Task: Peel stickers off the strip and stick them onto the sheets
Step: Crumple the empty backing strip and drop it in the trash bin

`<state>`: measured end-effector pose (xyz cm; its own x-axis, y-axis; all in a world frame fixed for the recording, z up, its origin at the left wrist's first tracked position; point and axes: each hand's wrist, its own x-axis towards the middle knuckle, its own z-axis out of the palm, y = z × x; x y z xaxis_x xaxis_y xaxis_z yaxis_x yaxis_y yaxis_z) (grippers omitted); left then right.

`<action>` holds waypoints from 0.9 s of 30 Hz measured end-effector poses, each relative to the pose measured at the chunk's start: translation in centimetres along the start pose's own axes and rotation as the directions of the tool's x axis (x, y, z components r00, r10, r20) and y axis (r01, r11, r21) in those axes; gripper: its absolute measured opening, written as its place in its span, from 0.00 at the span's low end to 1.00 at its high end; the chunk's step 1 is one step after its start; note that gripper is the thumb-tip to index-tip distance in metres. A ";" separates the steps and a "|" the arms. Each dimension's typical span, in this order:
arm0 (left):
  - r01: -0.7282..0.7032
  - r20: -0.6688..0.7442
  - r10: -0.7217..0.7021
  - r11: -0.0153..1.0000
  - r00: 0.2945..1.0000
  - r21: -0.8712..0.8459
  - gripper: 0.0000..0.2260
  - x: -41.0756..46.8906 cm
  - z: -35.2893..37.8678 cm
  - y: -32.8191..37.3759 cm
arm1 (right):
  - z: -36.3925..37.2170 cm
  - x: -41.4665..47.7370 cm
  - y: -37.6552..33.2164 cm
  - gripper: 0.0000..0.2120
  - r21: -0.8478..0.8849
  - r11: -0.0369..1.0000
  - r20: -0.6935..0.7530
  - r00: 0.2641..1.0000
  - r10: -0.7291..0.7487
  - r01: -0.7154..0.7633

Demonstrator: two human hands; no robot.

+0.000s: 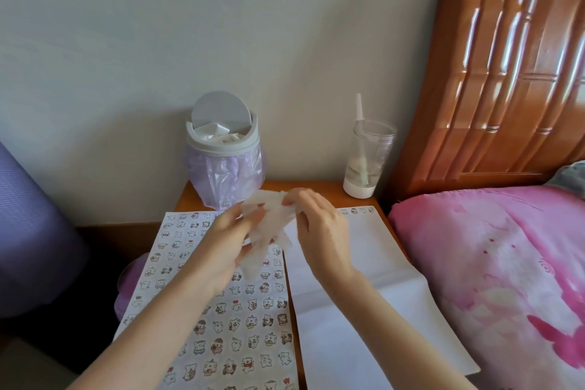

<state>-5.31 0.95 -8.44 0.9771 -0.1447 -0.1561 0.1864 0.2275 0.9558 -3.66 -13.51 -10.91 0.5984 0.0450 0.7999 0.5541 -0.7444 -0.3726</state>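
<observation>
Blur hides any sticker on the crumpled strip (269,225), pinched by left hand (223,247) and right hand (321,231) just before the bin (223,142), above the sheets (364,294), whose near ends are cut off.

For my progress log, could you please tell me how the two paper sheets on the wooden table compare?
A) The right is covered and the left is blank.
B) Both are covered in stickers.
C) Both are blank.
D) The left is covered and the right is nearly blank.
D: the left white paper sheet is filled with rows of small cartoon stickers, while the right white paper sheet is bare apart from a few along its top edge.
</observation>
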 end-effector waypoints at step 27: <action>-0.428 -0.164 0.570 0.750 0.806 0.503 0.08 5.1 -2.4 5.7 | 3.8 9.9 -3.0 0.10 0.357 0.812 0.287 0.881 0.375 -0.462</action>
<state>0.99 3.79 -4.39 0.9100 0.1705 0.3779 -0.3305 -0.2518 0.9096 2.83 -8.34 -3.67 0.9016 -0.0482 0.4299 0.3797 -0.3876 -0.8400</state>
